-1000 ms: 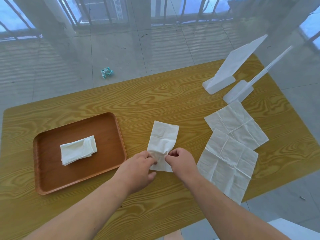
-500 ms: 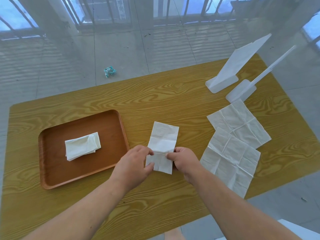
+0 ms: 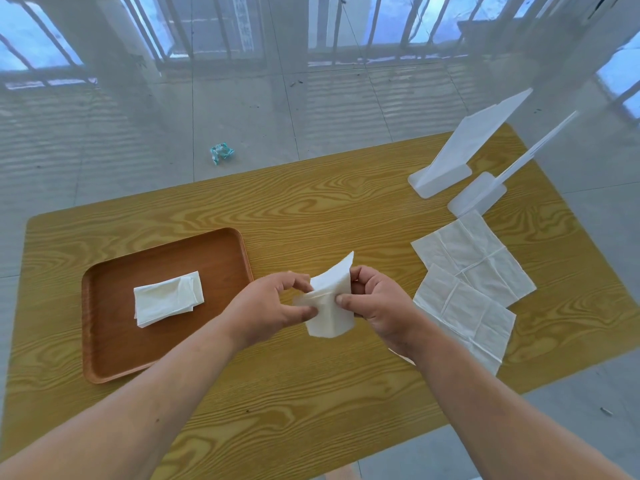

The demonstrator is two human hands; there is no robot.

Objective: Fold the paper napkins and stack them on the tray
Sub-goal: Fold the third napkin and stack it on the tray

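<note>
In the middle of the desk (image 3: 311, 209), just right of the tray (image 3: 104, 358), the napkin (image 3: 329, 306) is now lifted between both hands. A second ago it lay flat on the wood as a long folded strip, and the hands only pressed its near end; now the strip is raised and bent, so I judge that the next fold across its length has begun. Its long axis runs from the near side to the far side, a little tilted to the right, and the free far corner points up and away from the person. The left hand (image 3: 270, 306) pinches the left edge with thumb and fingers, and the right hand (image 3: 377, 303) pinches the right edge in the same way, so both are closed on the paper. On the tray one folded napkin (image 3: 166, 299) already lies, with its long side going left to right. Two open napkins (image 3: 474, 271) wait at the right, overlapping each other, the nearer one partly over the desk edge. Behind them two white stands (image 3: 446, 174) are placed.
</note>
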